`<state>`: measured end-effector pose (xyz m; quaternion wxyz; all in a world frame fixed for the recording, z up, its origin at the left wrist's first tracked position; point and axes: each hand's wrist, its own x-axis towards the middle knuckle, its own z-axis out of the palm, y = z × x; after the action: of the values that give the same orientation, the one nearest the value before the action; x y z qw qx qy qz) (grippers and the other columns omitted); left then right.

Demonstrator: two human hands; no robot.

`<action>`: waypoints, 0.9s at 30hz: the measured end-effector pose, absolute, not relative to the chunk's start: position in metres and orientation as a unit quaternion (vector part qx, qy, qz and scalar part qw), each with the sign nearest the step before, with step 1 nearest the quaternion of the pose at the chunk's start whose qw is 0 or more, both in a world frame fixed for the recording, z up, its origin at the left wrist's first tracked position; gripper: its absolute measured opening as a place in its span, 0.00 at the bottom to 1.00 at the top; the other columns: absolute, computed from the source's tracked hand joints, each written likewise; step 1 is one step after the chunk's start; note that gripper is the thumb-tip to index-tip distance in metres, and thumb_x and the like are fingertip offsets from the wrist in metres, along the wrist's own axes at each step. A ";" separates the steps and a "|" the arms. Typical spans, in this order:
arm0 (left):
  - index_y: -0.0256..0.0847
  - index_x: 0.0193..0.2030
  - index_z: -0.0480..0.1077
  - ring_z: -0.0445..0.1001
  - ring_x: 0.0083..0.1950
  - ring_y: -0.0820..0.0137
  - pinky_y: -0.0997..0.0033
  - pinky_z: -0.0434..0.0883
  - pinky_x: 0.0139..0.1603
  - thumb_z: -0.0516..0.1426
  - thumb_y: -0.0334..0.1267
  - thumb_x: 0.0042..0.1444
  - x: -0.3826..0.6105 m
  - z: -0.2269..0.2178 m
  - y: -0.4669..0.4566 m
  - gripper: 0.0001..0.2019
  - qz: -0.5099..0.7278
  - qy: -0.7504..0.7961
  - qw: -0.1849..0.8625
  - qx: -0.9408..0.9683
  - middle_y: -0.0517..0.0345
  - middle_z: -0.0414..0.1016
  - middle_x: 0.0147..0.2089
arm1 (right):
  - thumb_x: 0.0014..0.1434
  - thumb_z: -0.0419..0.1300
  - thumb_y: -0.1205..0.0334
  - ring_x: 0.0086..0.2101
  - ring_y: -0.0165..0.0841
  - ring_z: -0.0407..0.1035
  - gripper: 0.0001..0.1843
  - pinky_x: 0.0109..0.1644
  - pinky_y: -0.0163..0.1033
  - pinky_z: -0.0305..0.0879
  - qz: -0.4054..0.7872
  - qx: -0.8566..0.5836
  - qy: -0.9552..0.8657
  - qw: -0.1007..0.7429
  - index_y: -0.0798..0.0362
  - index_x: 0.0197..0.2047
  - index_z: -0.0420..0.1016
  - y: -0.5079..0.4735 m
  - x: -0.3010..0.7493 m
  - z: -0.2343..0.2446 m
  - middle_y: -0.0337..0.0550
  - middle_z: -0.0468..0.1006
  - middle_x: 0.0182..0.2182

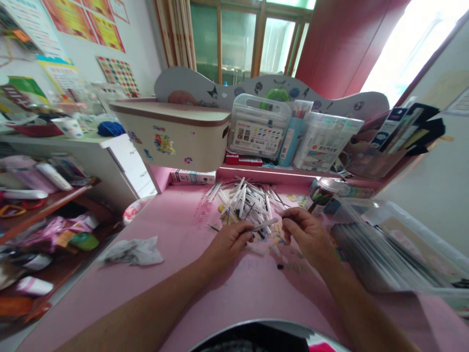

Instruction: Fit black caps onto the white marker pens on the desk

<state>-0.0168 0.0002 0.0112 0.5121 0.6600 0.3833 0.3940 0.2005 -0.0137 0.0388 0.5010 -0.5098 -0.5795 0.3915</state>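
Between thumb and fingers, my left hand grips a pale, translucent pen barrel that points right. My right hand is closed in a pinch just beyond the barrel's tip; a small dark bit shows at its fingertips, too small to name. Behind both hands lies a loose heap of white pen barrels with some thin dark rods among them. A small black piece, perhaps a cap, rests on the pink desktop below my right hand.
A crumpled white tissue lies at left. On the right stands a clear plastic bin full of dark-edged pieces, with a jar of pens behind it. A cream storage box and marker cases line the shelf above.
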 end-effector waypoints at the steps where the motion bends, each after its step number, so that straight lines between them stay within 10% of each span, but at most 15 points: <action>1: 0.43 0.40 0.77 0.69 0.34 0.69 0.73 0.64 0.36 0.54 0.37 0.61 -0.017 0.012 0.000 0.10 0.390 0.387 0.505 0.666 0.58 0.74 0.32 | 0.58 0.60 0.56 0.20 0.27 0.65 0.09 0.24 0.33 0.63 0.384 -0.503 -0.572 0.522 0.52 0.39 0.72 -0.014 0.202 0.040 0.34 0.71 0.21; 27: 0.39 0.44 0.77 0.74 0.40 0.67 0.71 0.65 0.42 0.51 0.37 0.62 -0.018 0.018 0.001 0.13 0.311 0.421 0.408 0.748 0.56 0.79 0.38 | 0.60 0.61 0.63 0.29 0.30 0.74 0.07 0.33 0.34 0.73 0.230 -0.481 -0.658 0.532 0.53 0.40 0.79 -0.017 0.198 0.038 0.41 0.78 0.30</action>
<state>-0.0182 0.0005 0.0178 0.4078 0.7477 0.4215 0.3115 0.1977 -0.0175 0.0377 0.5317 -0.4814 -0.6576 0.2303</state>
